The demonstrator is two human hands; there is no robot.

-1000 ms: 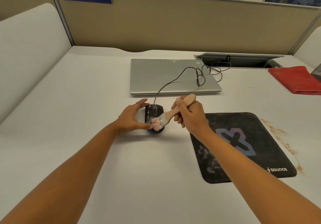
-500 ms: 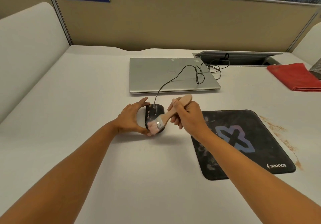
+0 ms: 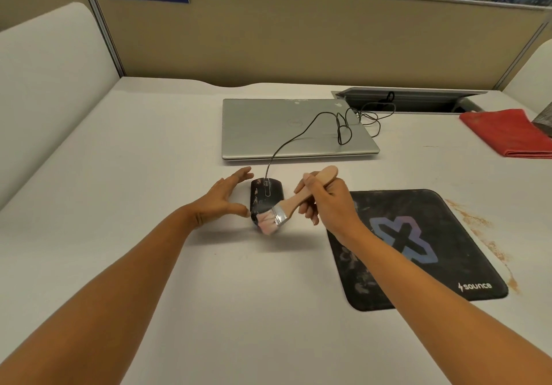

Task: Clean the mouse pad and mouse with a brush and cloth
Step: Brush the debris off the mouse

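The brush (image 3: 294, 204) is gripped by the right hand (image 3: 334, 205), bristles laid on the mouse (image 3: 263, 195) at its 6 o'clock end, while the left hand (image 3: 219, 201) is spread open, holding nothing, at 9 o'clock.

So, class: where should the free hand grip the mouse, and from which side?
Probably by its two long sides, coming from the left. The mouse lies lengthwise, its cable leaves the far end, and the brush covers the near end.
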